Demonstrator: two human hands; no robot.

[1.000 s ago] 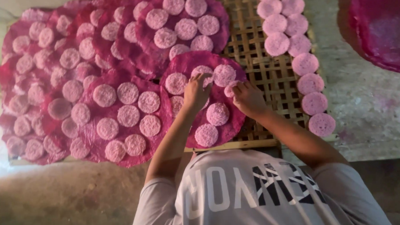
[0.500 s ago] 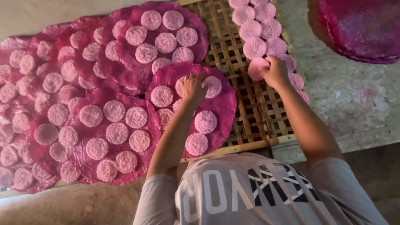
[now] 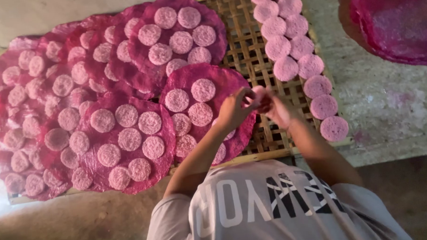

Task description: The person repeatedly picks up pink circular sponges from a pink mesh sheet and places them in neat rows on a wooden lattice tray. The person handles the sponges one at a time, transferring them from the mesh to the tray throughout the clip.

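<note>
Both hands are brought together over the right edge of the nearest magenta sheet [image 3: 207,82], where it overlaps the woven bamboo rack [image 3: 249,48]. The left hand [image 3: 234,110] is closed in a pinch, thumb and fingers meeting at a small pale pink disc [image 3: 259,92], which is held between the two hands just above the rack. The right hand [image 3: 278,110] is curled around the same disc from the other side; how much of the grip is taken by each hand cannot be told, since the disc is largely hidden by the fingers.

On the nearest sheet several pale pink discs are laid flat (two of them are partly covered by the left forearm). More magenta sheets [image 3: 124,132], each carrying its own discs, are spread overlapping to the left and above. Along the right side of the rack a row of loose pink discs [image 3: 311,67] is laid in a line, overlapping, well clear of the hands. A stack of bare magenta sheets [image 3: 399,23] is seen at the upper right, on the concrete floor [image 3: 393,113].
</note>
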